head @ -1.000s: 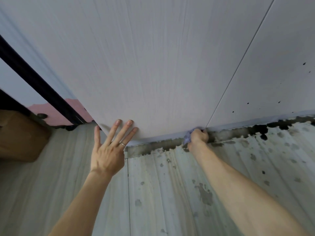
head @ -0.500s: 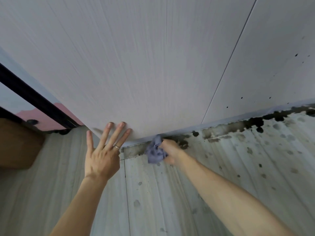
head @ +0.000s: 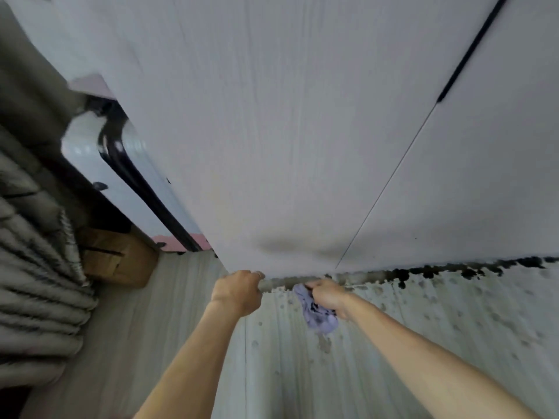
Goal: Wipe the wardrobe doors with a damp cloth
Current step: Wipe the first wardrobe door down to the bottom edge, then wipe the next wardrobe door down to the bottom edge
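The pale grey wardrobe door (head: 287,140) fills the upper view, and a thin seam separates it from a second door (head: 484,192) on the right. My left hand (head: 239,290) is at the first door's lower left corner, fingers curled round its bottom edge. My right hand (head: 328,297) grips a crumpled purple cloth (head: 320,317) just below the bottom edge, near the seam. The cloth hangs down from my fist over the floor.
The light plank floor (head: 423,322) carries dark stains, with a black mouldy strip (head: 453,272) along the wardrobe base. A cardboard box (head: 118,258) and a grey pleated curtain (head: 36,267) are at the left. A black-framed glass panel (head: 127,164) stands behind, and a black handle (head: 472,46) is on the right door.
My left hand went from lying flat with spread fingers on the door to curling round its bottom edge. My right hand carried the cloth leftward along the base, then back towards the seam. The view tilted up.
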Motion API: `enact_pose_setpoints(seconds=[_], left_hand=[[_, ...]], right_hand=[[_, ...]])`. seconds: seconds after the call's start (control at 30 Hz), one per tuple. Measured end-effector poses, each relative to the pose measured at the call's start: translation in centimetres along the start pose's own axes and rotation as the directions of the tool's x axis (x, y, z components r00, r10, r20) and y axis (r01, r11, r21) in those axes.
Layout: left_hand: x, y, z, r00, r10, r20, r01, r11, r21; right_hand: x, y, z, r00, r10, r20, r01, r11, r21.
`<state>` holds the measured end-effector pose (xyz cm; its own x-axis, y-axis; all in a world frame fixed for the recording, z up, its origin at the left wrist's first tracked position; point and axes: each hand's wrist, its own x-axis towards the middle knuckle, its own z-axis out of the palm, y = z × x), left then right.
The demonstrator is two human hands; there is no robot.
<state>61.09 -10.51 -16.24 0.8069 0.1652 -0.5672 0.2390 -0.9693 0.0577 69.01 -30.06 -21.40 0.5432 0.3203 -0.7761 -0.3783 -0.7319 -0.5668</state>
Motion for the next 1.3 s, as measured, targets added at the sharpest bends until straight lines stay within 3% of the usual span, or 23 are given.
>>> enact_pose_setpoints(seconds=[0.13, 0.3, 0.47, 0.57, 0.63, 0.8, 0.93, 1.0, 1.07, 1.1, 1.17, 1.3], left_hand=[[-8.6, 2.1, -12.4, 0.999, 0.009, 0.035, -0.008, 1.0, -0.029], [-18.4, 5.2, -29.7, 0.996, 0.074, -0.042, -0.072, 0.997, 0.028], [-26.8, 9.3, -47.5, 0.949, 0.187, -0.255, -0.175, 0.982, 0.068], [-31.4, 12.8, -57.4, 0.856, 0.284, -0.432, -0.261, 0.959, 0.112], [-34.6, 15.1, -62.7, 0.787, 0.352, -0.507, -0.322, 0.935, 0.149], [-42.2, 20.0, -73.5, 0.537, 0.447, -0.715, -0.41, 0.879, 0.242], [-46.3, 23.4, -80.3, 0.194, 0.432, -0.881, -0.39, 0.858, 0.335], [-47.6, 25.1, -83.8, -0.101, 0.421, -0.901, -0.295, 0.852, 0.432], [-48.8, 26.3, -86.5, -0.296, 0.38, -0.877, -0.231, 0.862, 0.451], [-49.3, 26.9, -87.9, -0.322, 0.343, -0.882, -0.21, 0.883, 0.42], [-50.3, 28.1, -90.2, -0.295, 0.256, -0.921, -0.186, 0.93, 0.318], [-50.5, 30.1, -93.4, -0.269, 0.141, -0.953, -0.155, 0.97, 0.187]], right_hand=[[-13.2, -7.9, -5.4, 0.997, -0.073, -0.001, 0.073, 0.995, 0.061], [-29.4, -18.5, -13.0, 0.984, -0.178, -0.009, 0.178, 0.983, 0.047], [-45.2, -29.8, -22.4, 0.918, -0.362, -0.161, 0.323, 0.92, -0.222], [-54.9, -35.2, -28.0, 0.813, -0.51, -0.281, 0.441, 0.855, -0.274], [-60.9, -38.0, -30.8, 0.71, -0.601, -0.366, 0.534, 0.799, -0.276], [-70.9, -42.1, -38.3, 0.432, -0.718, -0.546, 0.759, 0.616, -0.21], [-78.1, -45.7, -43.8, 0.107, -0.715, -0.691, 0.859, 0.416, -0.298], [-82.0, -47.7, -46.3, -0.104, -0.71, -0.696, 0.875, 0.267, -0.403], [-84.4, -49.5, -47.8, -0.264, -0.687, -0.677, 0.85, 0.167, -0.5], [-85.5, -50.5, -48.4, -0.338, -0.675, -0.655, 0.828, 0.118, -0.549], [-87.1, -52.7, -49.6, -0.476, -0.649, -0.594, 0.761, 0.035, -0.648], [-90.1, -56.7, -52.2, -0.706, -0.558, -0.435, 0.531, -0.012, -0.847]])
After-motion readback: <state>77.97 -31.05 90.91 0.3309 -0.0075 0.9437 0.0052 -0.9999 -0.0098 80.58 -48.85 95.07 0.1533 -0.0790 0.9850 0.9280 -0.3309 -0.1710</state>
